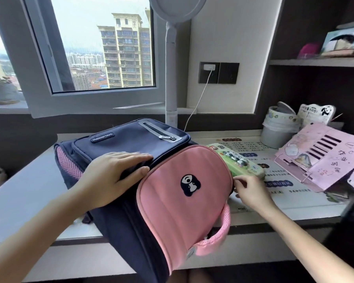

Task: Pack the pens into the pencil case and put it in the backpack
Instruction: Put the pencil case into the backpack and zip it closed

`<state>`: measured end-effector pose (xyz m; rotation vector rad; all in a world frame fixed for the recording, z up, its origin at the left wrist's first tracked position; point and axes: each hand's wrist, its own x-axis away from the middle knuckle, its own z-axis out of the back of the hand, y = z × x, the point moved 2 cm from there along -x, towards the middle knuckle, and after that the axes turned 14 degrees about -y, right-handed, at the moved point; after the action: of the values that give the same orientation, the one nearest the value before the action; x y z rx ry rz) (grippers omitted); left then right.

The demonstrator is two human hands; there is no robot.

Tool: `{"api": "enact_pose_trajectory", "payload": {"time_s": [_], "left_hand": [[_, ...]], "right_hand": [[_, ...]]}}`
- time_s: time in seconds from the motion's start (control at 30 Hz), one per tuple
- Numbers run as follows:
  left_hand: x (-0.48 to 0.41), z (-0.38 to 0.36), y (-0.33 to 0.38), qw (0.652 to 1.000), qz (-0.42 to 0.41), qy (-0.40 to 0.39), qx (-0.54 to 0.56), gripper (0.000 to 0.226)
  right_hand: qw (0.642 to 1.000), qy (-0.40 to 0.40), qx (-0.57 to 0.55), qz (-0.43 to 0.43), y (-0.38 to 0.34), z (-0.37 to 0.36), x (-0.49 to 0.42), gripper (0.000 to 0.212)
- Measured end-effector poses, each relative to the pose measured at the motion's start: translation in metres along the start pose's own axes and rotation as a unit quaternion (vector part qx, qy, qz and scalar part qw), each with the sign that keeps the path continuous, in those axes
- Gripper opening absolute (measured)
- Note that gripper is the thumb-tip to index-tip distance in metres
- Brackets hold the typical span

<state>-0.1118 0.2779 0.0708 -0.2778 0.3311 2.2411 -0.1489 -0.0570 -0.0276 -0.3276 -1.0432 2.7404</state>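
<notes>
Pressing navy-and-pink fabric backpack (182, 201) with flat, straight-fingered left hand (114, 176), holding right hand (248, 189) curled at its 3 o'clock edge beside green rectangular pencil case (239, 160), grasp unclear.

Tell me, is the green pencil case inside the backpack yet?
Out: the green pencil case lies on the desk beside the backpack, one edge hidden behind its pink flap.

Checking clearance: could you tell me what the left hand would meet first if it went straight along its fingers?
The left hand, flat on the navy backpack, would probably meet its pink lid first.
</notes>
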Motion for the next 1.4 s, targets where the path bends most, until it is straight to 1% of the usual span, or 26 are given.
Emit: {"api": "enact_pose_trajectory", "payload": {"time_s": [0.07, 0.1, 0.13, 0.2, 0.23, 0.3, 0.33, 0.4, 0.43, 0.53, 0.57, 0.6, 0.67, 0.73, 0.77, 0.8, 0.83, 0.87, 0.93, 1.0, 1.07, 1.13, 1.2, 1.27, 1.33, 1.4], "left_hand": [[0.002, -0.001, -0.003, 1.0, -0.009, -0.005, -0.006, 0.053], [0.004, -0.001, -0.005, 1.0, -0.009, -0.009, 0.004, 0.053], [0.004, 0.0, -0.007, 1.0, -0.01, -0.014, 0.025, 0.054], [0.007, 0.004, -0.011, 0.997, -0.024, -0.022, 0.077, 0.057], [0.008, 0.006, -0.014, 0.995, -0.04, -0.024, 0.088, 0.059], [0.012, 0.006, -0.019, 0.995, -0.064, -0.026, 0.073, 0.064], [0.013, 0.006, -0.022, 0.996, -0.067, -0.025, 0.057, 0.067], [0.015, 0.004, -0.027, 0.997, -0.07, -0.015, 0.032, 0.068], [0.015, 0.003, -0.028, 0.997, -0.076, -0.009, 0.021, 0.067], [0.014, 0.0, -0.027, 0.994, -0.103, 0.008, -0.022, 0.058], [0.015, -0.001, -0.027, 0.993, -0.11, 0.017, -0.034, 0.056], [0.015, -0.002, -0.027, 0.992, -0.115, 0.028, -0.043, 0.055], [0.017, -0.005, -0.028, 0.992, -0.108, 0.048, -0.045, 0.052], [0.017, -0.007, -0.028, 0.993, -0.093, 0.06, -0.037, 0.05], [0.017, -0.009, -0.027, 0.994, -0.086, 0.065, -0.034, 0.05], [0.016, -0.01, -0.027, 0.994, -0.079, 0.073, -0.031, 0.05], [0.016, -0.011, -0.028, 0.994, -0.069, 0.08, -0.023, 0.05], [0.017, -0.01, -0.029, 0.994, -0.058, 0.09, -0.009, 0.051], [0.018, -0.009, -0.031, 0.993, -0.036, 0.111, 0.025, 0.053], [0.017, -0.011, -0.032, 0.992, -0.02, 0.119, 0.04, 0.055], [0.015, -0.014, -0.031, 0.992, 0.005, 0.123, 0.033, 0.051], [0.011, -0.014, -0.031, 0.986, 0.049, 0.154, 0.036, 0.044], [0.004, -0.012, -0.032, 0.976, 0.092, 0.192, 0.05, 0.042], [-0.003, -0.011, -0.034, 0.971, 0.115, 0.196, 0.069, 0.04], [-0.007, -0.008, -0.04, 0.97, 0.126, 0.189, 0.087, 0.04], [-0.009, -0.003, -0.045, 0.97, 0.126, 0.183, 0.101, 0.042]], "right_hand": [[0.999, 0.011, -0.033, -0.028, -0.001, -0.008, 0.004, 0.022], [0.995, 0.016, -0.08, -0.05, -0.001, -0.013, 0.005, 0.022], [0.985, 0.016, -0.157, -0.076, -0.002, -0.015, 0.005, 0.021], [0.94, -0.005, -0.322, -0.11, -0.002, -0.019, 0.005, 0.021], [0.918, -0.019, -0.381, -0.111, -0.001, -0.018, 0.004, 0.021], [0.878, -0.055, -0.465, -0.103, 0.001, -0.013, 0.001, 0.017], [0.866, -0.072, -0.485, -0.101, 0.002, -0.01, -0.001, 0.014], [0.857, -0.086, -0.495, -0.114, 0.002, -0.004, -0.006, 0.01], [0.85, -0.087, -0.504, -0.127, 0.002, -0.001, -0.01, 0.013], [0.805, -0.091, -0.558, -0.181, -0.006, 0.01, -0.028, 0.02], [0.803, -0.083, -0.556, -0.2, -0.011, 0.014, -0.034, 0.023], [0.818, -0.074, -0.529, -0.214, -0.017, 0.018, -0.04, 0.027], [0.886, -0.057, -0.41, -0.21, -0.036, 0.026, -0.051, 0.028], [0.956, -0.016, -0.256, -0.144, -0.067, 0.034, -0.064, 0.024], [0.983, 0.018, -0.162, -0.089, -0.085, 0.037, -0.07, 0.022], [0.996, 0.046, -0.067, -0.027, -0.103, 0.038, -0.074, 0.021], [0.997, 0.066, 0.024, 0.033, -0.123, 0.036, -0.075, 0.021], [0.988, 0.08, 0.097, 0.089, -0.14, 0.031, -0.075, 0.022], [0.966, 0.1, 0.17, 0.169, -0.168, 0.015, -0.075, 0.023], [0.954, 0.103, 0.191, 0.208, -0.19, 0.0, -0.073, 0.022], [0.941, 0.095, 0.213, 0.246, -0.21, -0.014, -0.067, 0.023], [0.928, 0.097, 0.225, 0.28, -0.227, -0.027, -0.051, 0.028], [0.913, 0.09, 0.233, 0.322, -0.239, -0.042, -0.03, 0.033], [0.897, 0.099, 0.225, 0.367, -0.247, -0.051, -0.002, 0.03], [0.87, 0.142, 0.196, 0.43, -0.249, -0.054, 0.029, 0.027], [0.827, 0.166, 0.19, 0.502, -0.245, -0.057, 0.06, 0.02]]}}
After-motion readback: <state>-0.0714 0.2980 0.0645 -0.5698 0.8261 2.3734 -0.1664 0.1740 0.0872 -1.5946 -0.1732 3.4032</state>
